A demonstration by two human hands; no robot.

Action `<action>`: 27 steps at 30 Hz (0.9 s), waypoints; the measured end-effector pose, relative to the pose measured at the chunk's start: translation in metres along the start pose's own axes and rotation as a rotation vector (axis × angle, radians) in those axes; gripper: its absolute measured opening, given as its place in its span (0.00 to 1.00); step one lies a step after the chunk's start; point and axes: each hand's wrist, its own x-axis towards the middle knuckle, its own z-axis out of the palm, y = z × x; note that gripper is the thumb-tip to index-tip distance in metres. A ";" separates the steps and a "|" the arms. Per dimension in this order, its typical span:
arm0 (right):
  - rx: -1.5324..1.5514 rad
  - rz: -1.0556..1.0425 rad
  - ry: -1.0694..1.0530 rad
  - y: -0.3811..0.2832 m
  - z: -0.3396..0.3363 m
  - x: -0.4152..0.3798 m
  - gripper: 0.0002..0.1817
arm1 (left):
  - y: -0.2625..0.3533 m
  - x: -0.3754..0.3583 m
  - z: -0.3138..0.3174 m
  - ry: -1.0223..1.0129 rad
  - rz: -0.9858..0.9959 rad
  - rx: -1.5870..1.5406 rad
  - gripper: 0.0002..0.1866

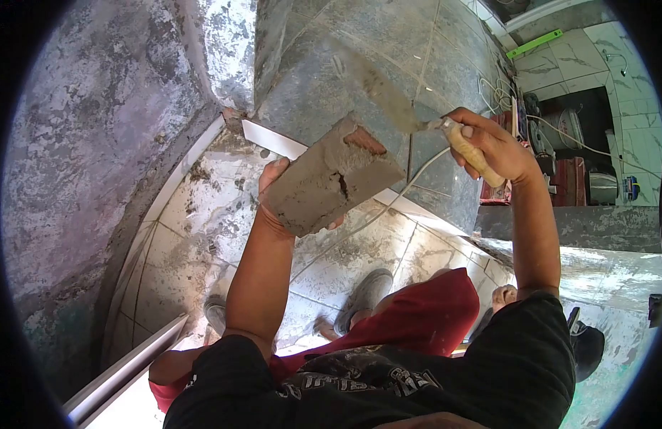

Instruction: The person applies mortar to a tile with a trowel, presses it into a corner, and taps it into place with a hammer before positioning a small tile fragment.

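Head view, looking down past a black shirt [388,379] and a red cloth [424,314]: the left hand [277,196] holds a slab of tile [331,179] tilted up in front of the chest, its upward face thick with grey mortar. The thumb lies along the near left edge of the tile and fingertips [363,139] hook over the far top edge, so the hand is closed firmly round the piece from underneath.

Just right of the tile, the right hand [495,146] is wrapped tight round the pale wooden handle of a trowel [402,107]. The blade reaches back toward the tile, its tip above the tile's upper corner and smeared grey; whether the metal touches the mortar I cannot tell.

Behind the tile stands a dark grey tiled wall [331,64], with a rough plastered wall [95,157] well to the tile's left. Below the tile the pale floor tiles [202,214] are spattered with mortar, and two grey shoes [366,293] stand on them. A thin white cable [417,175] runs from under the tile's right edge up toward the right. Far to the upper right of the tile, a green level [535,43] leans against white wall tiles.
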 end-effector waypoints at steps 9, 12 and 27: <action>-0.075 -0.167 0.324 0.000 0.053 -0.024 0.25 | 0.016 0.032 0.023 0.283 0.355 0.300 0.37; 0.024 -0.166 0.262 0.006 0.084 -0.030 0.24 | 0.014 0.042 0.024 0.302 0.498 0.318 0.35; 0.137 0.003 0.175 -0.001 0.132 -0.029 0.19 | 0.004 0.056 0.033 0.230 0.601 0.233 0.28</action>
